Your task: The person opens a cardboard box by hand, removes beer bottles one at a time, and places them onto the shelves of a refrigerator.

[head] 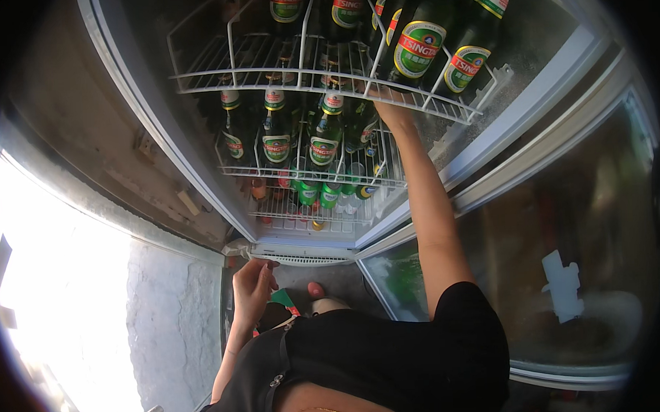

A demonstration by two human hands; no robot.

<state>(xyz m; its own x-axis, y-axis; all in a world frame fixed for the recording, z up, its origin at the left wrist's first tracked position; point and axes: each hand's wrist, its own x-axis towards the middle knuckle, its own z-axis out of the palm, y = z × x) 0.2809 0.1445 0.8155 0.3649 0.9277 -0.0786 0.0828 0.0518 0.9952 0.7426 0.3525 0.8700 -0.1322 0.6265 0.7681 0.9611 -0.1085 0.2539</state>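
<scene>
My right hand (390,107) reaches into an upright display fridge, just below the front of the upper white wire shelf (238,72). Its fingers are hidden behind the shelf wires and bottles, so whether they grip anything is unclear. Above it on that shelf stand green glass Tsingtao beer bottles (420,49). More Tsingtao bottles (324,143) stand upright on the wire shelf below (301,174), to the left of my right wrist. Low in front of my body, my left hand (251,288) hangs with loosely curled fingers and appears to hold nothing.
The fridge's glass door (496,287) is swung out on the right. Green drink cans (308,193) stand on a lower shelf. A vent grille (310,258) runs along the fridge base. A wall (159,157) rises at left, beside a bright opening (65,280).
</scene>
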